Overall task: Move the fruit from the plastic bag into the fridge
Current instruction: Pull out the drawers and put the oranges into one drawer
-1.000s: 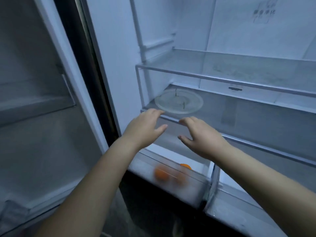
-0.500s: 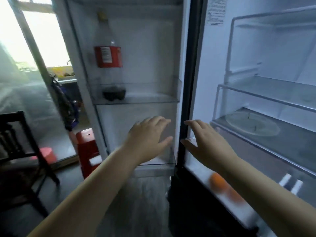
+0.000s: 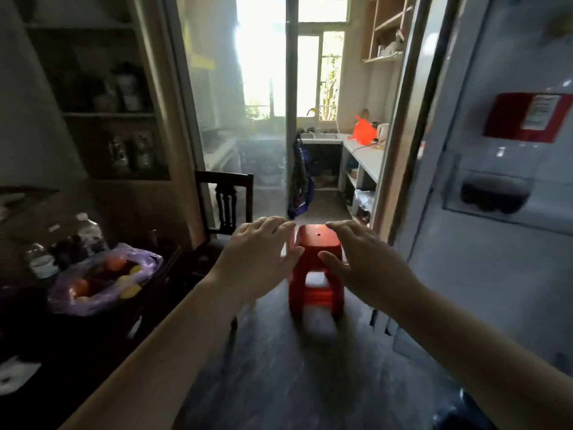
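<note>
Now, left grip (image 3: 260,256) and right grip (image 3: 369,265) are held spread and empty; the purple plastic bag (image 3: 102,287) on the worktop (image 3: 93,336) should be reached leftward, one orange (image 3: 115,262) lifted gently.

Left hand (image 3: 259,260) and right hand (image 3: 366,268) reach forward, palms down, fingers (image 3: 276,223) spread, empty.

Two hands (image 3: 259,262) (image 3: 369,271), one bag (image 3: 79,305), one stool (image 3: 316,243)

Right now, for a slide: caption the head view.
Left hand and right hand outstretched; purple plastic bag of fruit at left.
</note>
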